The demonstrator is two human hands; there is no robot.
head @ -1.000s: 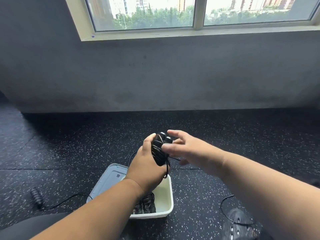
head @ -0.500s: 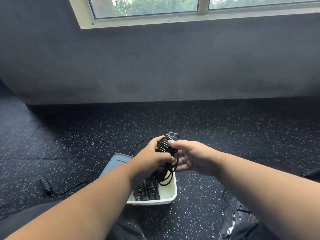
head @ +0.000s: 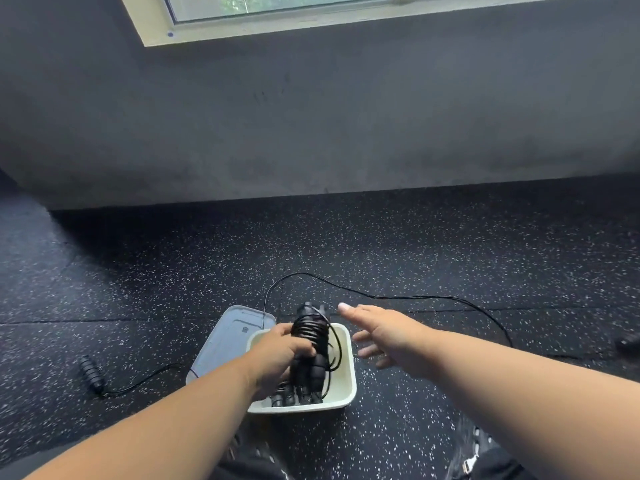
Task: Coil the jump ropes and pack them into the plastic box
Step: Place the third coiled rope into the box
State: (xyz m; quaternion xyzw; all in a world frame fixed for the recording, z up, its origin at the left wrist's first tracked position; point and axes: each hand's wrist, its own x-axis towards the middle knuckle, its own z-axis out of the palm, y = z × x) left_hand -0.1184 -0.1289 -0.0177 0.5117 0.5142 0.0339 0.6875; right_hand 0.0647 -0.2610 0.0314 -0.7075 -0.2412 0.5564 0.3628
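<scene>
My left hand (head: 277,355) grips a coiled black jump rope (head: 310,327), its cord wound round the handles, held upright over the white plastic box (head: 346,386). More black handles lie in the box near its front wall. My right hand (head: 381,332) hovers just right of the bundle with fingers spread and holds nothing. Another black rope's cord (head: 398,297) lies loose on the floor beyond the box, running right. One of that kind of handle (head: 90,374) lies on the floor at the left with its cord trailing toward the box.
The box's translucent lid (head: 228,337) lies under and left of the box. Speckled black rubber floor runs to a grey wall below a window. A dark object (head: 628,342) sits at the right edge. My dark-clothed legs show at the bottom.
My right hand let go of the coiled rope and moved off to the right, fingers spread. My left hand lowered the bundle toward the box. The camera tilted down.
</scene>
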